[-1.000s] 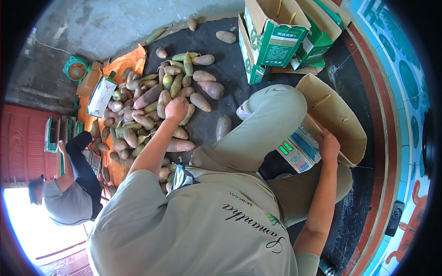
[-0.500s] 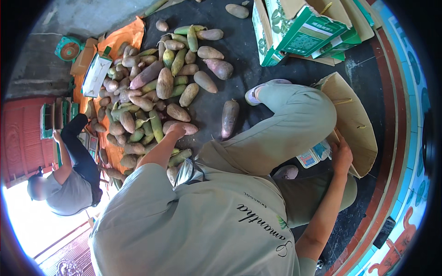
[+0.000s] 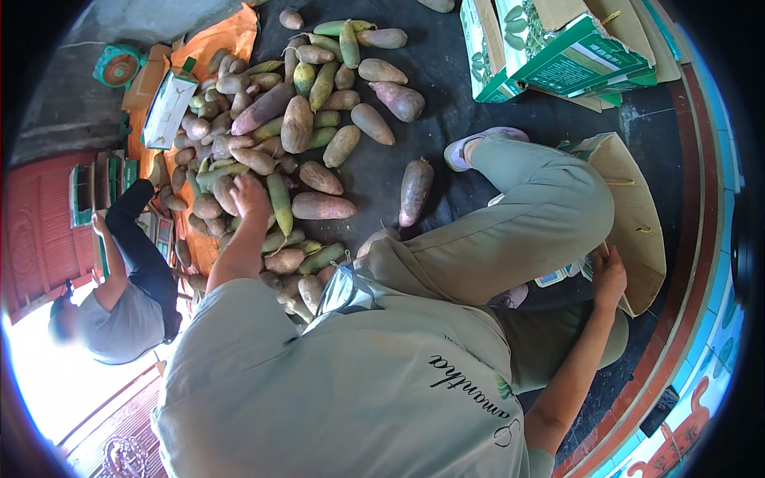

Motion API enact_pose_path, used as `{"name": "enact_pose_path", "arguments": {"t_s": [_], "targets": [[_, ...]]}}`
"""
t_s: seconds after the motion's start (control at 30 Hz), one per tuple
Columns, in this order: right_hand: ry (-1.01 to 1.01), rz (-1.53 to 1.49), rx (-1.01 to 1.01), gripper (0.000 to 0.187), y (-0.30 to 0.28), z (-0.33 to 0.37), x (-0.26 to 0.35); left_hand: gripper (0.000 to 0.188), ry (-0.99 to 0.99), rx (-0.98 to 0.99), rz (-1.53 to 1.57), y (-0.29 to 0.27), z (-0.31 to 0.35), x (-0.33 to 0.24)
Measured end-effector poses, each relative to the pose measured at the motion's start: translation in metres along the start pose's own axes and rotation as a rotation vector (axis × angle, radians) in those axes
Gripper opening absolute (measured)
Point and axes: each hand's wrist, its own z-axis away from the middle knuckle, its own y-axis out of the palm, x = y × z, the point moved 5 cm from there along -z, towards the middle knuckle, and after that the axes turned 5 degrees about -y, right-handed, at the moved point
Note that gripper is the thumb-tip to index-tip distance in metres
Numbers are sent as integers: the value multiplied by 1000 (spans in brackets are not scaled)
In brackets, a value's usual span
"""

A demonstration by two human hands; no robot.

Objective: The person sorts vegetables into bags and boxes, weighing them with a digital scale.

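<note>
A pile of thick root vegetables that look like radishes, some green and some brownish purple, spreads across the left and middle. Over this pile my left hand [image 3: 252, 197] has its fingers curled at the end of a brownish radish [image 3: 225, 194]; the palm side is hidden. Beside it lie a long green radish [image 3: 280, 204] and a pinkish-brown radish [image 3: 323, 206]. At the right, my right hand [image 3: 610, 279] grips the near edge of an open cardboard box [image 3: 644, 239], which stands tilted beside my knee.
A single purplish radish [image 3: 415, 191] lies on the dark floor sheet by my leg. Green-and-white cartons [image 3: 570, 60] stand at the far right. Partly behind my leg is a scale [image 3: 551, 278]. A co-worker [image 3: 127, 319] sits at the left, near an orange sheet [image 3: 227, 41].
My left hand has left the pinkish-brown radish and moved left, deeper into the pile. My right hand stays on the cardboard box. The whole view has shifted slightly.
</note>
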Motion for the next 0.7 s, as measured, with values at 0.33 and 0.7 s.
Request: {"name": "enact_pose_path", "arguments": {"t_s": [0.33,0.7], "targets": [[5,-7,59,33,11,-5,5,33,139,331,164,77,8,12],[-47,-62,15,28,-2,-2,14,51,-116,92,560,-6,40,19]]}}
